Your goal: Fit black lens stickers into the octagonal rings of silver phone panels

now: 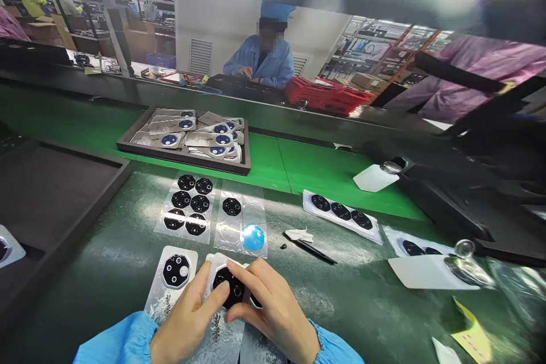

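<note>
A silvery panel with a black octagonal disc (236,291) at its top end lies in front of me. My left hand (190,314) grips this panel's left edge, its thumb pressed onto the disc. From the other side my right hand (273,307) closes thumb and index finger around the disc's right edge; its other fingers are bent. To the left rests a similar silver panel (160,298) with a black octagonal face and a white round spot. Another panel is partly covered by my right hand.
Clear sheets of black discs (181,199) lie ahead, beside a sheet (230,233) with a shiny blue disc. Black tweezers (315,251) are to the right. A tray (183,164) of panels stands behind. White cards (420,273) lie right. A co-worker (260,62) sits beyond.
</note>
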`<state>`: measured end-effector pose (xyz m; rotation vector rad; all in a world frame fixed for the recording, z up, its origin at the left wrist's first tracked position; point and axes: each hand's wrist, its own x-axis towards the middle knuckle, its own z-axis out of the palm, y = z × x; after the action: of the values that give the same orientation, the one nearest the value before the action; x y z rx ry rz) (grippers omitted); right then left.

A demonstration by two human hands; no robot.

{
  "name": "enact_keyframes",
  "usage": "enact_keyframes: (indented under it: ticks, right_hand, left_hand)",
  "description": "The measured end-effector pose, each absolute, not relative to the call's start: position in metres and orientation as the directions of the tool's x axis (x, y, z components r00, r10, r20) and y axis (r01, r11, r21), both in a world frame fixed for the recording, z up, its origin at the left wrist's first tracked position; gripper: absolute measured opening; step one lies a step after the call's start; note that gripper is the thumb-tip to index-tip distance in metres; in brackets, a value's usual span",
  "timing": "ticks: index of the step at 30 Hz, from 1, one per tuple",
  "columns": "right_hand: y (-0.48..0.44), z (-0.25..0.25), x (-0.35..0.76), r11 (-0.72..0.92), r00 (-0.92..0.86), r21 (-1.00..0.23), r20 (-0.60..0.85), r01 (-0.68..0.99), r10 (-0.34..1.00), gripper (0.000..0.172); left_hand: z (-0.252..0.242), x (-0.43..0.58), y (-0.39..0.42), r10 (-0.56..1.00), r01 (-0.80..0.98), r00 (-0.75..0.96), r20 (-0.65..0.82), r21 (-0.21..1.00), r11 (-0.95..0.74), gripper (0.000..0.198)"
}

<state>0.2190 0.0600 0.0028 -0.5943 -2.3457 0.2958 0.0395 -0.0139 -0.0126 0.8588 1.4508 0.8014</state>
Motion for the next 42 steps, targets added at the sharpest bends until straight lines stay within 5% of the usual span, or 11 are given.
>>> enact_keyframes:
  ticks: [7, 20, 26, 31, 34, 38, 42]
  right_hand:
    - [0.060, 0.006, 0.219, 0.880, -0.667, -0.341, 0.576, 0.330, 0.473, 0.055]
    - [0.065, 0.008, 0.220, 0.909, -0.695, -0.266, 0.587, 0.320, 0.416, 0.059]
    - [0.064, 0.005, 0.223, 0.872, -0.637, -0.355, 0.596, 0.337, 0.489, 0.071]
    - [0.059, -0.004, 0.225, 0.667, -0.409, -0.618, 0.527, 0.417, 0.745, 0.039]
    - [0.055, -0.007, 0.223, 0.479, -0.344, -0.796, 0.362, 0.369, 0.866, 0.029]
    - [0.051, -0.008, 0.219, 0.117, -0.349, -0.962, 0.025, 0.245, 0.937, 0.035]
    - [0.050, -0.006, 0.216, -0.154, -0.415, -0.987, -0.159, 0.045, 0.896, 0.048]
  left_hand:
    - [-0.005, 0.041, -0.008, 0.970, 0.068, 0.082, -0.228, 0.972, 0.223, 0.054]
    - [0.000, 0.040, -0.008, 0.958, 0.043, 0.074, -0.276, 0.961, 0.273, 0.046]
    - [-0.005, 0.040, -0.013, 0.922, -0.023, -0.036, -0.386, 0.923, 0.385, 0.067]
    - [-0.005, 0.039, -0.010, 0.910, -0.010, -0.053, -0.410, 0.912, 0.410, 0.069]
    - [-0.001, 0.040, -0.006, 0.942, -0.039, 0.004, -0.336, 0.941, 0.336, 0.061]
    - [0.002, 0.040, -0.002, 0.956, -0.116, 0.047, -0.290, 0.949, 0.294, 0.052]
    - [0.005, 0.041, 0.002, 0.944, -0.193, 0.083, -0.320, 0.924, 0.331, 0.053]
